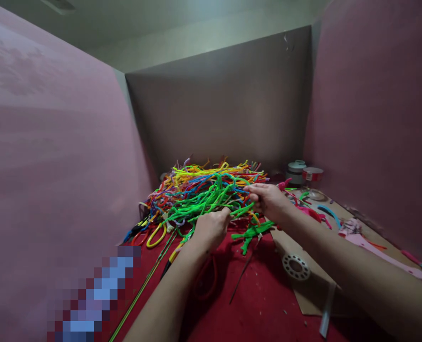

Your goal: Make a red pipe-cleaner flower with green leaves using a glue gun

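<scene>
My left hand [212,229] is closed at the near edge of a heap of pipe cleaners, its fingers pinched on a green pipe cleaner [242,211]. To its right and slightly farther away, my right hand [267,202] has its fingertips pressed together on the same green strand, which runs between the hands. Many green pipe cleaners [201,202] lie loose just beyond my left hand. Behind them spreads a tangled heap of yellow, blue, red and orange pipe cleaners [196,176]. Below the hands rests a bunched green pipe-cleaner piece [255,231] beside a thin dark rod [244,273].
A red cloth [260,304] covers the surface. Cardboard [285,244] at right bears a white perforated ring [296,267], a clear stick [327,311] and a pink strip [385,256]. A lidded jar [296,173] and tape roll [313,174] stand behind. Yellow loop handles [156,236] lie left. Panels enclose three sides.
</scene>
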The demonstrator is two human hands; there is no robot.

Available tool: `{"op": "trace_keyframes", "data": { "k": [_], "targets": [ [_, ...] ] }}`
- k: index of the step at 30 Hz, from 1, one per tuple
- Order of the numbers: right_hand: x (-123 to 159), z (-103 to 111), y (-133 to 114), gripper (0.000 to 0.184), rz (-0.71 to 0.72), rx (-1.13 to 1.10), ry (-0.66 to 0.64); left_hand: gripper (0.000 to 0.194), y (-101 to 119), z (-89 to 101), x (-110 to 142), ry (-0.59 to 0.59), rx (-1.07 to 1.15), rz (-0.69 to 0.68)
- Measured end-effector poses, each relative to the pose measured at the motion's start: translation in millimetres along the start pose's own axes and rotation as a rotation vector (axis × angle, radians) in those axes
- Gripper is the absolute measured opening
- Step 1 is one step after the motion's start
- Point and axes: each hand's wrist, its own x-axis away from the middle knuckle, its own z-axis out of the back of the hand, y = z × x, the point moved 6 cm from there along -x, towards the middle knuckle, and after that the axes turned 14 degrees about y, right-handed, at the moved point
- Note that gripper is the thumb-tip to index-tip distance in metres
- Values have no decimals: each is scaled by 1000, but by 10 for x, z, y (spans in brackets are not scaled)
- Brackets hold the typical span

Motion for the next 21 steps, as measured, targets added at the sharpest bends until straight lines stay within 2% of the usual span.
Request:
{"op": "trace_keyframes", "data": {
  "k": [4, 9, 12, 15, 17, 21],
  "targets": [
    [-76, 197, -120, 9, -73, 5, 10, 24, -57, 29, -28, 0, 132, 20],
    [163, 303, -97, 9, -160, 104, -113, 23, -114, -55, -62, 63, 302, 44],
    [312, 344, -11, 8, -210, 181, -198, 42, -164, -142, -77, 117, 341, 65],
    [361, 385, 63, 10, -197, 162, -245, 54, -227, -219, -88, 150, 358, 86],
    [366, 399, 108, 9, -176, 109, -266, 53, -266, -241, -91, 169, 369, 104],
    [367, 407, 152, 8, -108, -7, -255, 32, -268, -173, -89, 231, 404, 142]
  ]
}}
